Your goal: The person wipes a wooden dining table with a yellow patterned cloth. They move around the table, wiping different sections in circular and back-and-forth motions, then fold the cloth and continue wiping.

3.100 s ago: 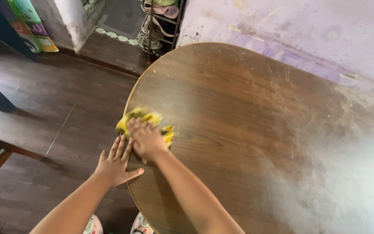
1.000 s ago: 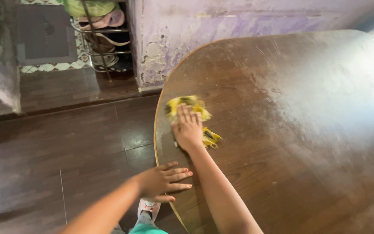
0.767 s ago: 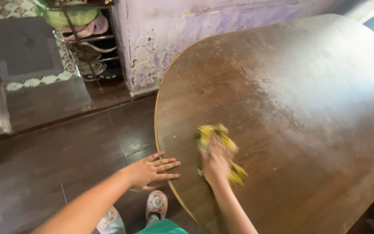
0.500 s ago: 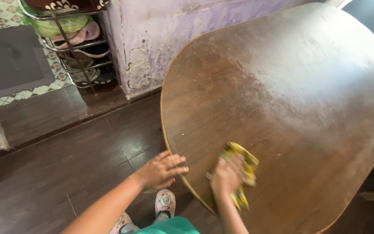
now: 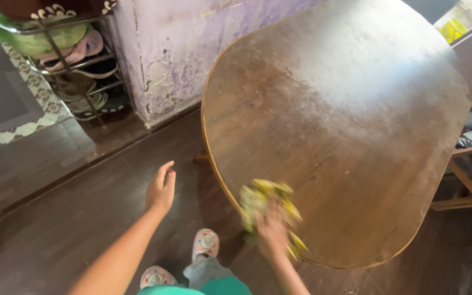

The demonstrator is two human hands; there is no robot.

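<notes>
The yellow cloth (image 5: pixel 266 205) sits bunched at the near-left edge of the wooden table (image 5: pixel 329 125), with the right hand (image 5: pixel 271 229) pressed down on top of it, fingers closed over the fabric though it's too blurry to read the grip any finer. The left hand (image 5: pixel 161 189) hangs open and empty off the table's left side, over the dark floor (image 5: pixel 83 207), with the slippers (image 5: pixel 205 244) down below. Looks to me like mid-wipe along the rim; the dusty pale patch further across the table probably wants the next pass, so a longer reach.
</notes>
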